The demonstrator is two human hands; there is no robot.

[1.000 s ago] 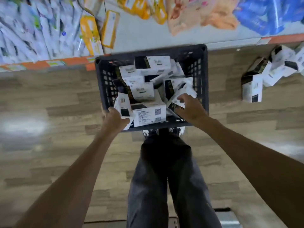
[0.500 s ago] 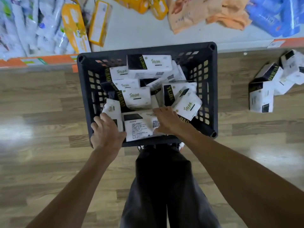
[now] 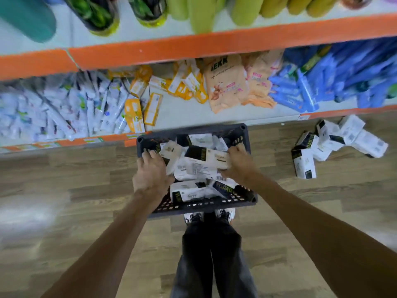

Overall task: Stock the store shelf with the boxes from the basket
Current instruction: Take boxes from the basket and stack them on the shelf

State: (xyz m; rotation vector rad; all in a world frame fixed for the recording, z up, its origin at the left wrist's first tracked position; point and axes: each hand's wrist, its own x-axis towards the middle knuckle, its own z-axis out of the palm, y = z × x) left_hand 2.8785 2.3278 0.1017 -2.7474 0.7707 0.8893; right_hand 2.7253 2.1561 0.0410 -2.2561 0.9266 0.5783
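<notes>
Both hands have come up from the basket's heap with a bundle of boxes (image 3: 204, 163) clamped between them. Half a second ago they were digging low among the cartons, and the view has since tilted up to show more shelving. The right hand (image 3: 238, 165) curls its fingers (image 3: 233, 150) round the right end of the black-and-white top box. The left hand (image 3: 151, 175) wraps the bundle's left side, its fingers bent over a white box, though blur hides how far they close. Straight below the fingers, more boxes of the same kind lie jumbled in the dark slatted basket (image 3: 206, 206), which stands on the wood-look floor (image 3: 64, 190) just in front of the person's shoes (image 3: 194, 218). Beyond the fingertips runs the bottom shelf (image 3: 193, 117), with white tubes (image 3: 53, 112) ahead of the left hand, then yellow cartons (image 3: 133, 114), peach packs (image 3: 225, 82) and blue packs (image 3: 300, 91) ahead of the right. Well out to the right of the right hand, a heap of loose boxes (image 3: 305, 163) lies on the floor.
</notes>
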